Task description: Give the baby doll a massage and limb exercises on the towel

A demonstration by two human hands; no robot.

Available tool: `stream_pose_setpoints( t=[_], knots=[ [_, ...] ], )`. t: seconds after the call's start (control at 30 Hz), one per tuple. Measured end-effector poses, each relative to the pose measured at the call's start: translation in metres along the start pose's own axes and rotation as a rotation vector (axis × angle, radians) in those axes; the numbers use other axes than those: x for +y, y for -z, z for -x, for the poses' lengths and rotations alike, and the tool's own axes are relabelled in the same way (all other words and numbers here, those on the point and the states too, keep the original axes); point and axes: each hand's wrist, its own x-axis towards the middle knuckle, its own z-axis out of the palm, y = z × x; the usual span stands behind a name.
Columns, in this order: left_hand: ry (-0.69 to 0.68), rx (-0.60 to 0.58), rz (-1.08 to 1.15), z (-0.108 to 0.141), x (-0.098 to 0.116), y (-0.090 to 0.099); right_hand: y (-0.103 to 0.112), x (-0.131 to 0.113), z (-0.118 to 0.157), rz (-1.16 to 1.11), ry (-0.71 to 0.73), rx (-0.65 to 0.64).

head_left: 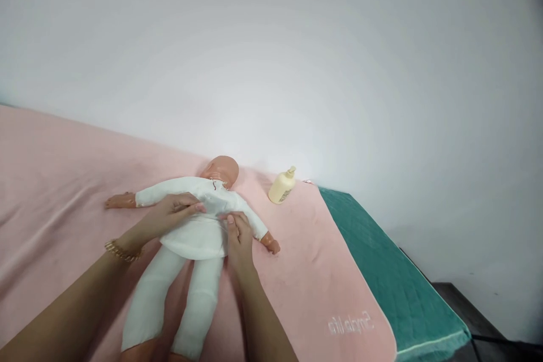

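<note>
A baby doll (pixel 224 168) lies on its back with its arms spread, wearing a white long-sleeved top (pixel 193 240) and white trousers (pixel 199 294). Over its chest, a thin, shiny, see-through sheet (pixel 215 202) spans the space between my hands. My left hand (pixel 178 212), with a gold bracelet (pixel 123 250) at the wrist, pinches the left side of this sheet. On the other side, my right hand (pixel 240 235) has thumb and fingers closed at the sheet's lower right edge. Whether the fingers also catch the top's fabric, I cannot tell.
A cream pump bottle (pixel 281 188) stands right of the doll's head. Beneath everything is a pink blanket (pixel 314 271) with white lettering, and a green padded surface (pixel 394 277) shows along its right edge. A pale wall (pixel 297 56) rises behind; a dark ledge (pixel 466 308) is at the far right.
</note>
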Motion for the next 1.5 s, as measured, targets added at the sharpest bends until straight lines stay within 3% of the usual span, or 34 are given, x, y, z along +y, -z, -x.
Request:
stream_pose_setpoints(
  t=[0.13,0.27,0.43,0.67,0.9,1.07,1.27,1.5],
  knots=[
    [-0.004,0.125,0.106,-0.005,-0.003,-0.006,-0.004,0.000,-0.030,0.050,0.019,0.037],
    [-0.093,0.094,-0.047,-0.011,-0.012,-0.012,-0.018,0.004,-0.047,0.166,0.038,0.017],
    [-0.136,-0.035,-0.239,-0.015,-0.022,-0.016,-0.030,0.015,-0.045,0.279,0.027,-0.036],
    [-0.110,-0.078,-0.301,-0.016,-0.024,-0.016,-0.032,0.021,-0.046,0.306,0.019,-0.096],
    [-0.139,0.080,-0.292,-0.031,-0.011,-0.012,-0.023,0.019,-0.049,0.218,0.127,-0.048],
    [-0.160,0.007,-0.338,-0.040,-0.015,-0.018,-0.023,0.025,-0.052,0.263,0.115,-0.094],
    [-0.118,0.018,-0.350,-0.035,-0.029,-0.024,-0.033,0.029,-0.063,0.328,0.081,-0.131],
    [-0.154,0.090,-0.301,-0.029,-0.026,-0.023,-0.030,0.027,-0.055,0.222,0.125,-0.038]
  ],
)
